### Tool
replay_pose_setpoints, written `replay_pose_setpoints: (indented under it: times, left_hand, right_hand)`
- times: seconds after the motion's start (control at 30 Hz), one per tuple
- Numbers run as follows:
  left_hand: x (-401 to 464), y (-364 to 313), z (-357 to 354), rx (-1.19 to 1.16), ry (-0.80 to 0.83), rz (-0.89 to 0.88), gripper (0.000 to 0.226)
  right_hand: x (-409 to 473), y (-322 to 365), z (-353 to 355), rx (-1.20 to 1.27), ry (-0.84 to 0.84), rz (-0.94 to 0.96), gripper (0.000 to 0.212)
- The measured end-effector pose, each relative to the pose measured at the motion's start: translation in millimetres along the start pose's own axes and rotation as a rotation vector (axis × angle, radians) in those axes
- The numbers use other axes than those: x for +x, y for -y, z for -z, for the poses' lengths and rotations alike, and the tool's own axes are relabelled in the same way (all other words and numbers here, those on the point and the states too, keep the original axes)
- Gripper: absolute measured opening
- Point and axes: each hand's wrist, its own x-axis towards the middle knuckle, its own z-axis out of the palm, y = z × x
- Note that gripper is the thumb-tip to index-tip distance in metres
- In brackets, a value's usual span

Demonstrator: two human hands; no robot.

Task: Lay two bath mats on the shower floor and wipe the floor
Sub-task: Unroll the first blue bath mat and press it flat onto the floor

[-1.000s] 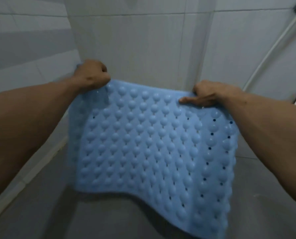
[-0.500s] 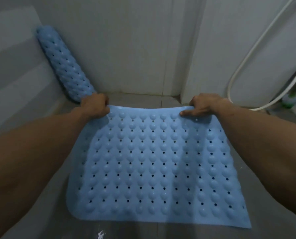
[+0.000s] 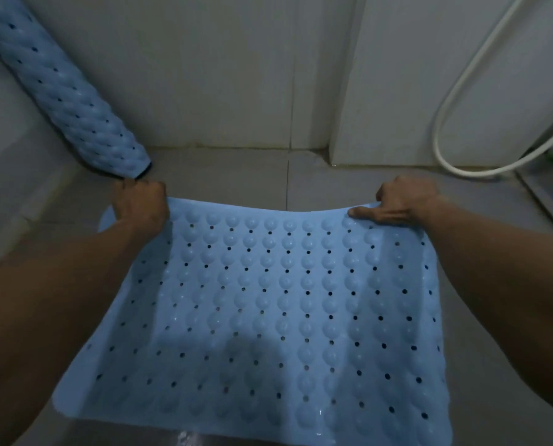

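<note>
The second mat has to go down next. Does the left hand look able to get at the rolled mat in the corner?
Probably yes. The left hand sits just below the rolled mat's lower end with nothing between them, but it grips the flat mat and must let go first.

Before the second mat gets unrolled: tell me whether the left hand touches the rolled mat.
Cannot tell. In the head view the left hand grips the flat mat just below the rolled mat; no gap or contact shows plainly.

Two bare forearms — no sleeves, hands [image 3: 140, 206] ungloved.
</note>
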Motion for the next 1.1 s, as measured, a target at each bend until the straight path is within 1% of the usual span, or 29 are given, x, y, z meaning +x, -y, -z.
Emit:
replay_pose_setpoints:
  times: [0.07,0.2,0.27,0.33,0.4,0.47,0.5,0.53,0.6,0.67,0.73,0.77,0.87,0.9,0.93,1.03,1.07,1.1]
  left_hand:
    - [1,-7,-7,0.028,0.027,0.029,0.016]
    - [2,-8,-15,0.004,0.06,0.061,0.018]
    - [0,-11,-16,0.009,0.08,0.081,0.02]
    - [-3,-14,-15,0.006,0.077,0.099,0.021]
    - [-8,-18,-16,-0.004,0.053,0.077,0.026]
    - [-17,-27,-21,-0.011,0.019,0.023,0.037]
    - [-25,-33,-23,-0.046,0.03,0.002,0.044]
    - [-34,-40,-27,-0.099,0.077,-0.014,0.054]
    - [-52,-56,-38,-0.21,0.228,-0.084,0.072]
    - [-73,-68,-50,-0.238,0.353,-0.18,0.083]
    - [-93,-71,-62,-0.27,0.437,-0.216,0.088]
    - [-103,-71,-66,-0.291,0.488,-0.202,0.089]
    - [-121,-70,-78,-0.29,0.64,-0.145,0.09]
    - [-124,-71,-78,-0.279,0.652,-0.143,0.091]
    - [-125,-72,-74,-0.284,0.659,-0.14,0.09]
    - [-127,-81,-58,-0.305,0.664,-0.124,0.095]
    - [-130,-84,-57,-0.297,0.673,-0.12,0.099]
    - [-133,-87,-55,-0.302,0.678,-0.104,0.102]
  right_hand:
    - [-1,-2,-11,0.014,0.021,-0.039,0.104]
    - [-2,-13,-22,0.088,0.121,-0.109,0.11]
    - [-4,-21,-21,0.115,0.133,-0.116,0.102]
    - [-7,-24,-20,0.115,0.071,-0.121,0.094]
    - [-11,-19,-25,0.006,-0.111,-0.116,0.09]
    - [-14,-10,-30,-0.069,-0.257,-0.102,0.08]
    - [-17,-4,-32,-0.064,-0.275,-0.094,0.073]
    - [-19,2,-32,-0.034,-0.25,-0.095,0.068]
    - [-28,17,-36,0.086,-0.196,-0.132,0.061]
    - [-42,32,-44,0.21,-0.223,-0.23,0.057]
    - [-61,39,-64,0.298,-0.214,-0.395,0.056]
    - [-72,39,-73,0.351,-0.186,-0.514,0.058]
    - [-99,30,-102,0.593,-0.033,-0.974,0.071]
    - [-106,27,-107,0.644,0.015,-1.061,0.076]
    - [-111,24,-108,0.682,0.039,-1.098,0.079]
    - [-116,14,-93,0.899,0.039,-1.045,0.084]
    - [-114,10,-89,0.956,0.011,-1.018,0.081]
    - [-114,8,-83,0.935,-0.036,-0.975,0.075]
